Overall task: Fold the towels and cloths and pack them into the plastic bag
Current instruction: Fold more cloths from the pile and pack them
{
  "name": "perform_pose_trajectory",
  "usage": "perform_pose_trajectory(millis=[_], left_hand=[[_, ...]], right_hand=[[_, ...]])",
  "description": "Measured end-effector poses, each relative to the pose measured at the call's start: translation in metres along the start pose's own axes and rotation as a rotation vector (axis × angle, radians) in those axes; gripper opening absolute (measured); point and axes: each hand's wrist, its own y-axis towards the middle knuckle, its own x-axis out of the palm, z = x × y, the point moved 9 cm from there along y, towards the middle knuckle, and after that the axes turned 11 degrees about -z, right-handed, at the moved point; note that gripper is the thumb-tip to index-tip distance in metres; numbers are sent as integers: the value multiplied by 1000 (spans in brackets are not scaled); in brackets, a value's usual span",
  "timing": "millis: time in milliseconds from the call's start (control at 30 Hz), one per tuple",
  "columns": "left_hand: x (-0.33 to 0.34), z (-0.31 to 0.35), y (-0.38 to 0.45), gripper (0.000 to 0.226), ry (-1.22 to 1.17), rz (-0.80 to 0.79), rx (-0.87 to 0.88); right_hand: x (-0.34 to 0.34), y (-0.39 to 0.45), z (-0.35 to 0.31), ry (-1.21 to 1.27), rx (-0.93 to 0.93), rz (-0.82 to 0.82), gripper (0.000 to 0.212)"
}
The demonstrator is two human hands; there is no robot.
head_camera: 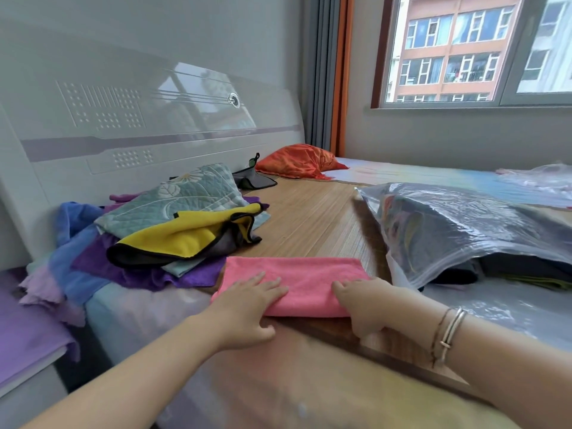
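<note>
A pink cloth, folded into a flat band, lies on the bamboo mat near the front edge of the bed. The left hand rests on the cloth's near-left corner with its fingers straight and slightly spread on top of the fabric and the thumb down along the near edge. The right hand is at the near-right corner; its fingers are bent over the cloth's edge, and they seem to pinch the fabric, though the wrist hides the thumb side. That wrist carries thin bracelets. To the left of the pink cloth, touching its far-left corner, sits a loose pile of unfolded cloths: a yellow cloth with black trim on top, a quilted green cloth with a leaf pattern behind it, purple cloths underneath and a blue cloth at the left side. To the right lies the clear plastic bag, its mouth facing the person, with dark folded fabric already inside. Farther back, by the glossy white headboard, lie a small dark grey cloth and an orange satin pillow. A window in the far wall looks out on an apartment block.
</note>
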Motion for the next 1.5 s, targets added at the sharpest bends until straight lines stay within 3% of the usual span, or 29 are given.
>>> perform_pose_trajectory(millis=[167,300,433,533,600,667,767,867,967,1100,1200,1267,1367,1433,1500], left_hand=[[-7,-11,-4,68,60,18,-150],[-20,-9,-6,47,10,120,-228],[-55,-6,-10,16,-305,232,-242],[-102,-8,-10,18,-520,310,-169],[-133,-8,-13,19,-619,333,-129],[-152,-7,-17,15,-766,273,-63],[-150,-11,-21,21,-914,1,-15],[-128,-29,-14,25,-727,-122,-99],[-107,-39,10,14,-390,-35,-201],[-79,-39,28,42,3,198,-390],[-58,-11,37,44,-15,255,-223],[-34,15,44,47,-146,137,-19],[10,35,46,62,-144,-155,21],[13,30,47,60,-199,-136,20],[-6,19,43,52,-384,5,40]], right_hand=[[-7,0,-7,34,31,210,48],[-20,-3,-11,115,45,376,48],[-47,-15,4,270,54,498,33],[-81,-36,38,496,24,572,17],[-103,-51,60,620,-7,600,22],[-120,-62,76,740,-41,568,24],[-121,-65,90,825,-92,358,20],[-104,-54,89,708,-79,221,42],[-84,-25,78,596,-35,171,51],[-61,7,68,420,37,134,49],[-52,15,71,387,73,101,45],[-51,17,75,400,94,67,45],[-55,17,79,601,101,23,38],[-61,17,70,852,56,4,20],[-68,21,54,1091,-8,-20,7]])
